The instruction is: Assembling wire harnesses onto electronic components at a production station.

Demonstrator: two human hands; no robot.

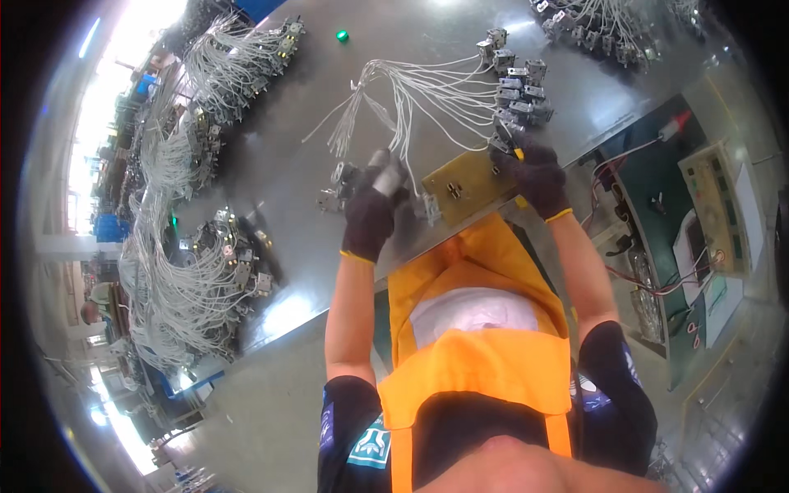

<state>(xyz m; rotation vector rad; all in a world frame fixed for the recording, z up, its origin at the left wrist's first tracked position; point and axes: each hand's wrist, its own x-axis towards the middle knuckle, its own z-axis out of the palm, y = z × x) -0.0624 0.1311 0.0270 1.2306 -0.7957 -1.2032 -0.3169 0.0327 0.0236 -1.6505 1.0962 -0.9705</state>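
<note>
My left hand, in a dark glove with pale coverings on the fingertips, is curled closed beside white wires; what lies between its fingers is hidden. Small metal connectors lie just left of it. In my right hand, also gloved, is a small tool with a yellow-and-black handle; its kind is unclear. That hand rests over the right end of a brass-coloured plate fixture with small slots. Beyond it, a row of metal connectors ends the fanned wire bundle.
Large heaps of white wire harnesses line the table's left side. Another harness bundle lies at the far right. A small green light shows on the metal table. To the right are an instrument box, cables and scissors.
</note>
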